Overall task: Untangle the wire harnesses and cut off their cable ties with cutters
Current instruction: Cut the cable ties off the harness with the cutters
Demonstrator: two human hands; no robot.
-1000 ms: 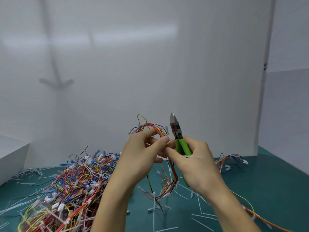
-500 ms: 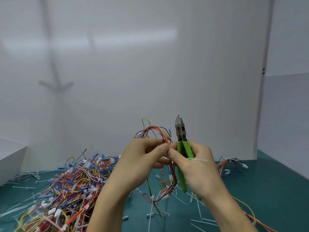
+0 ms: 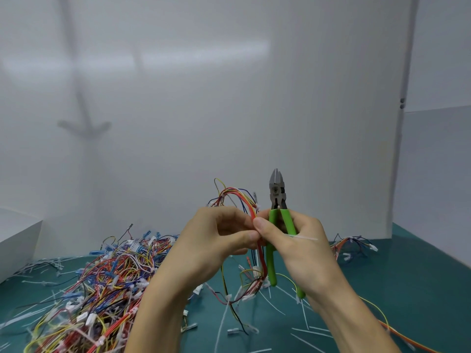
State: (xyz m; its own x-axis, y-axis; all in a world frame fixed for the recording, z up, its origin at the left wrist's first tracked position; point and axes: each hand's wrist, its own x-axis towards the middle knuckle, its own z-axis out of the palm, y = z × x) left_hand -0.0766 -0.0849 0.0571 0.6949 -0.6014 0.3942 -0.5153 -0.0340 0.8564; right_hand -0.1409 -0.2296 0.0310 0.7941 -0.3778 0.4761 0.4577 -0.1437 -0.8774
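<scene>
My left hand [image 3: 211,240] grips a wire harness [image 3: 239,200] of red, yellow and blue wires, held up in front of me. The harness loops above the fingers and hangs down to the table below. My right hand [image 3: 298,240] holds green-handled cutters [image 3: 277,200] upright, jaws pointing up and nearly closed. The right thumb presses against the harness next to the left fingers. A thin white cable tie [image 3: 304,238] sticks out sideways across the right hand.
A big tangle of coloured harnesses [image 3: 107,281] lies at the left on the teal table [image 3: 420,289]. A smaller bundle [image 3: 354,247] lies at the right. Cut white ties [image 3: 277,301] are strewn under my hands. White panels stand behind, and a white box [image 3: 17,238] at the far left.
Both hands have stayed together on the harness and shifted slightly right in the view. The cutters now stand more upright.
</scene>
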